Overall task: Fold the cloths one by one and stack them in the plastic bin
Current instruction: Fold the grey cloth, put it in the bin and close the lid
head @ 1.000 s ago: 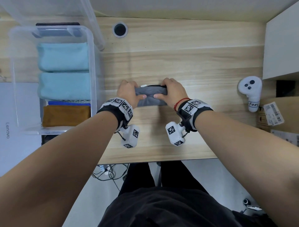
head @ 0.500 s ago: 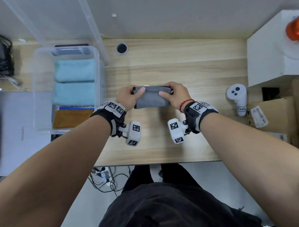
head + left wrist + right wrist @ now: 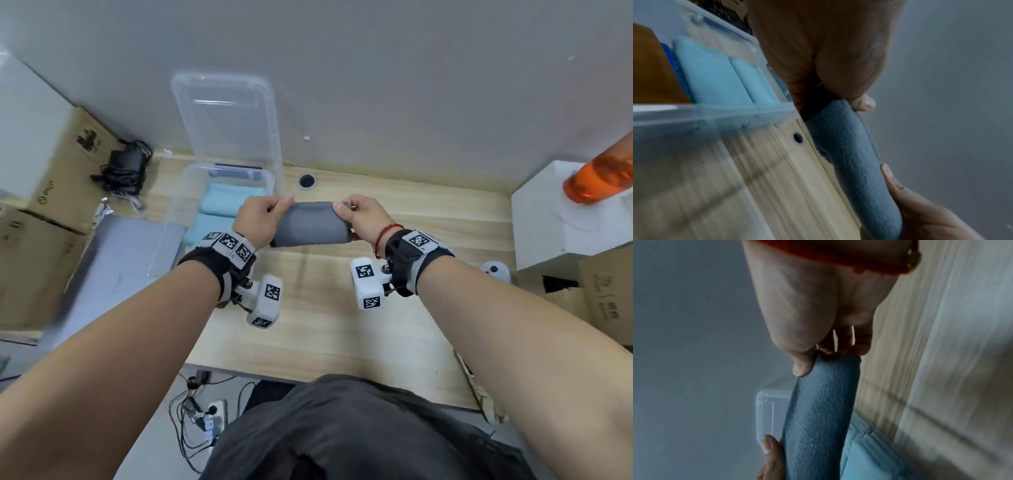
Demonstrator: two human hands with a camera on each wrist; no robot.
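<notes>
A folded grey cloth (image 3: 311, 224) hangs in the air above the wooden table (image 3: 325, 318), stretched between both hands. My left hand (image 3: 262, 219) pinches its left end, thumb on top (image 3: 863, 104). My right hand (image 3: 359, 216) pinches the right end (image 3: 803, 368). The grey cloth (image 3: 849, 162) shows as a thick folded roll in the left wrist view, and again as the cloth (image 3: 818, 410) in the right wrist view. The clear plastic bin (image 3: 171, 219) stands to the left, holding two folded light blue cloths (image 3: 219, 209); a brown cloth (image 3: 651, 73) and a dark blue one sit beside them.
The bin's clear lid (image 3: 226, 120) leans against the wall behind it. A cable hole (image 3: 306, 181) is in the table at the back. A white box (image 3: 565, 219) with an orange bottle (image 3: 599, 174) stands right, a white controller (image 3: 495, 270) near it. Cardboard boxes (image 3: 44, 164) and a charger (image 3: 125, 164) lie left.
Both hands have lifted the folded grey cloth off the table and carried it up and slightly left towards the bin. The head view has tilted up, showing more wall.
</notes>
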